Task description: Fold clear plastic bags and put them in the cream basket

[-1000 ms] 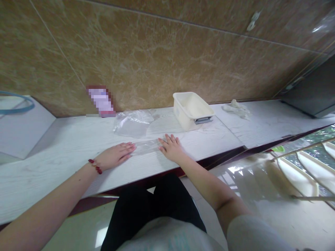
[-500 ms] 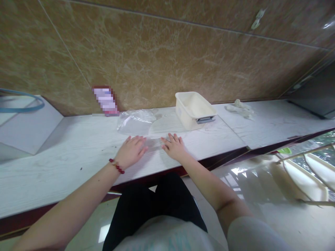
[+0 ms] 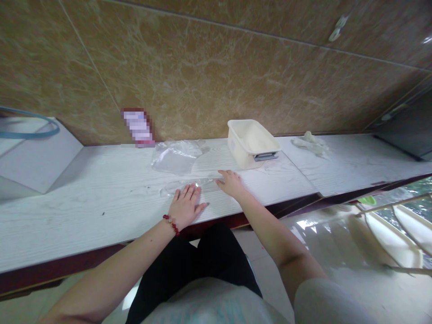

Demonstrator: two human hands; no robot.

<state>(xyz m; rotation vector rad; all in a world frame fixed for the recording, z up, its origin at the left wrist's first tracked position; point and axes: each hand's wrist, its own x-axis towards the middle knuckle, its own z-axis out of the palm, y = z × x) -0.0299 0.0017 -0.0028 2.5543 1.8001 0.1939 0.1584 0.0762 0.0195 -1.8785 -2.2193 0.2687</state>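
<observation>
A clear plastic bag (image 3: 205, 181), narrow and crinkled, lies flat on the white wood-grain counter (image 3: 111, 180). My left hand (image 3: 185, 208), with a red bead bracelet at the wrist, rests palm down, its fingers stretched over the near side of this bag. At the bag's right end, my right hand (image 3: 231, 183) lies low on the counter with its fingers out and apart. Neither hand grasps anything that I can see. Just beyond them is a wider clear plastic sheet or bag (image 3: 177, 156). The cream plastic bin (image 3: 241, 150) with a grey handle stands behind my right hand.
A crumpled whitish piece of plastic or cloth (image 3: 312, 143) lies farther right. On the far left stands a white box (image 3: 64, 157) with a blue band (image 3: 30, 134) above it. A blurred-out card (image 3: 138, 128) leans on the brown marbled wall (image 3: 189, 72).
My left hand has moved right and toward me, uncovering more of the narrow clear bag. My right hand has shifted slightly right. The bin and the wider plastic stay put.
</observation>
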